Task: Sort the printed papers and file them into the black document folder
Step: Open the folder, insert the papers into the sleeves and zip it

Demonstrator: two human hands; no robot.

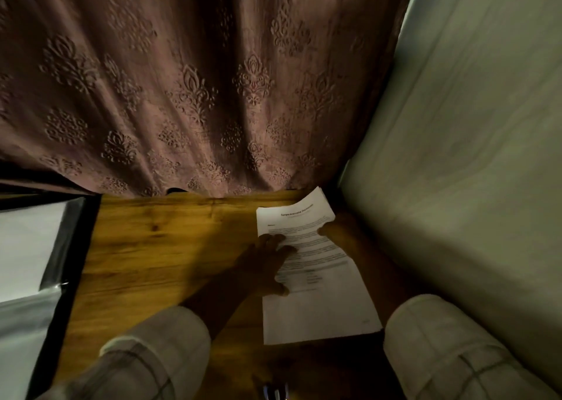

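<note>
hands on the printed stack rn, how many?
2. Left hand lies flat on the left half of the top sheet, fingers spread. Right hand is at its right edge, thumb on top; its other fingers are too dark to make out.

The wooden tabletop carried a stack of printed papers at 3 o'clock. An open black document folder, with white sheets inside, lay at 9 o'clock, well apart from the stack.
</note>
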